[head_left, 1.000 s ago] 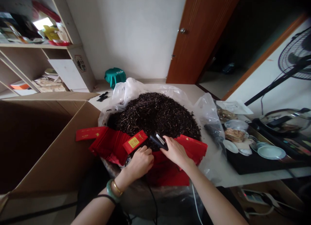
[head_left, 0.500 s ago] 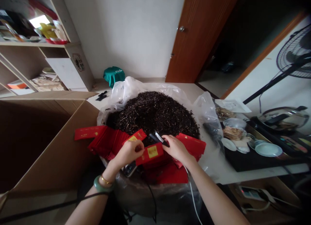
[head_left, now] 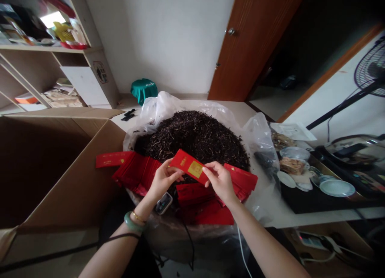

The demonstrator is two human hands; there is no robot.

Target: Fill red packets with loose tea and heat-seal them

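Note:
A small red packet (head_left: 189, 167) with a gold label is held up between both hands, just in front of a big heap of dark loose tea leaves (head_left: 192, 135) lying in a clear plastic bag (head_left: 255, 133). My left hand (head_left: 164, 178) pinches the packet's left end. My right hand (head_left: 221, 181) pinches its right end. Under the hands lie several more red packets (head_left: 136, 172), fanned along the near rim of the heap. A small dark device with a light face (head_left: 164, 203) lies below my left hand, with a black cord running down from it.
A large open cardboard box (head_left: 60, 170) stands at the left. At the right a dark tea tray (head_left: 315, 198) carries bowls and plates, with a lidded pot (head_left: 355, 144) behind it. A shelf unit (head_left: 45, 69), a brown door (head_left: 255, 41) and a fan (head_left: 371, 73) stand farther back.
My left hand has lifted one red packet from the pile. My right hand has let go of the black-and-silver tool it held and now pinches the packet's other end.

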